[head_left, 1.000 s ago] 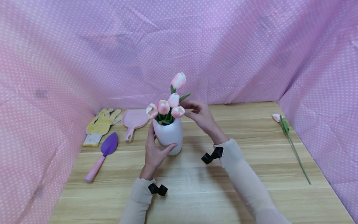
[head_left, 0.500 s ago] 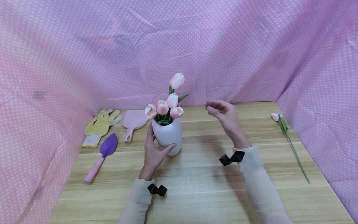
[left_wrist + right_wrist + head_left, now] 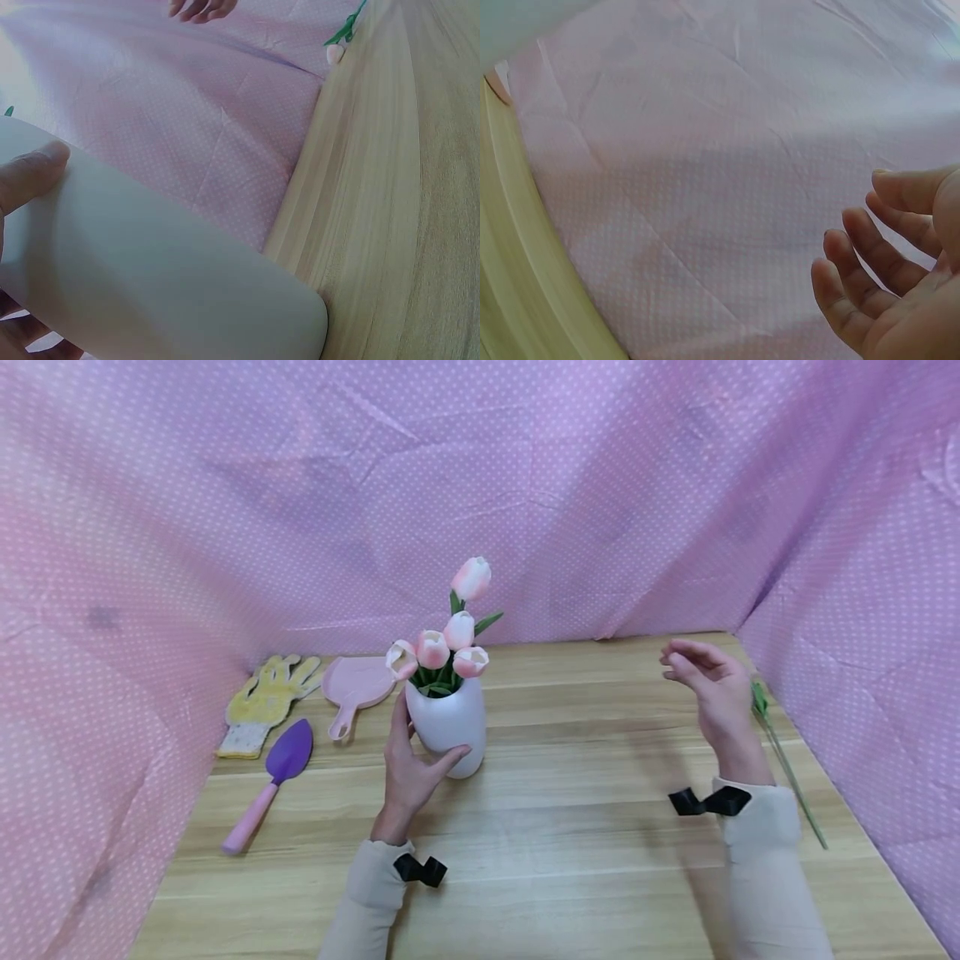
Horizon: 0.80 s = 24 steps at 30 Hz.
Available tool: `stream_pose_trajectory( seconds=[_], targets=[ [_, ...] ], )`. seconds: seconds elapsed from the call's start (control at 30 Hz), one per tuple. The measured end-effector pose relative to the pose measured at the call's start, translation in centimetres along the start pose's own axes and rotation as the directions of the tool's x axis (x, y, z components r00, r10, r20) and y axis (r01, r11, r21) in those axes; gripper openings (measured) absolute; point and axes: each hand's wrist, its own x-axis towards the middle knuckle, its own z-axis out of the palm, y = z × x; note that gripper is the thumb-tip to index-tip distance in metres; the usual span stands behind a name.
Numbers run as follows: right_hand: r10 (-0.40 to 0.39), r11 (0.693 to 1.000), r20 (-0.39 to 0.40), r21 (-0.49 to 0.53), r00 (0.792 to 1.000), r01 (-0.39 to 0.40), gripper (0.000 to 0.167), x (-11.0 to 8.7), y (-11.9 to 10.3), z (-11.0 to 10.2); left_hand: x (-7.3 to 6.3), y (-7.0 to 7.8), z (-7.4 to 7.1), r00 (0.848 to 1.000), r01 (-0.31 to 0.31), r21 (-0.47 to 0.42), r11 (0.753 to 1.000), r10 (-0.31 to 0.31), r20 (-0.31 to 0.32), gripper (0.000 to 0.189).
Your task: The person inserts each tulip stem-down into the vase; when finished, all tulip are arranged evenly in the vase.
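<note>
A white vase (image 3: 452,727) stands on the wooden table, holding several pink-and-white tulips (image 3: 432,649) with green leaves. My left hand (image 3: 408,777) grips the vase from its left side; in the left wrist view the thumb (image 3: 37,174) lies along the white wall (image 3: 172,255) of the vase. Over the table's right side my right hand (image 3: 722,706) hangs in the air, fingers loosely bent and holding nothing, as the right wrist view confirms. Just beyond it lies a single tulip (image 3: 791,768), its bloom hidden behind the hand in the head view but visible as a pale bud (image 3: 334,54) in the left wrist view.
On the left of the table lie a yellow-and-white glove (image 3: 262,706), a pink dustpan-like scoop (image 3: 358,683) and a purple trowel (image 3: 289,752) with a pink handle. Pink dotted cloth (image 3: 480,468) hangs behind the table (image 3: 555,860) and along both sides.
My right hand has drawn away from the tulips in the vase and moved right, over to the lone tulip. The left hand keeps its grip on the vase.
</note>
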Motion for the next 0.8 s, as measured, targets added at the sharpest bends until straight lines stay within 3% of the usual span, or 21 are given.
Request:
stream_pose_trajectory(
  seconds=[0.27,0.4,0.57,0.8],
  targets=[
    [0.016,1.000,-0.064,-0.002,0.998,-0.016,0.021,-0.6,-0.9,-5.2,0.0,0.0,0.0,1.000,-0.001,-0.015,1.000,0.001,0.003,0.112],
    [0.062,0.997,-0.129,-0.028,0.990,-0.066,0.022,-1.1,-1.0,-8.3,0.0,0.2,-0.1,1.000,0.005,-0.013,1.000,-0.005,0.003,0.112],
    [0.156,0.979,-0.245,-0.092,0.957,-0.184,0.023,-1.8,-1.3,-12.0,0.1,0.4,-0.1,1.000,0.013,-0.006,1.000,-0.013,0.006,0.112],
    [0.247,0.938,-0.345,-0.148,0.905,-0.313,0.028,-2.7,-1.2,-15.9,0.1,0.4,0.0,1.000,0.026,-0.014,1.000,-0.026,0.010,0.112]
  ],
)
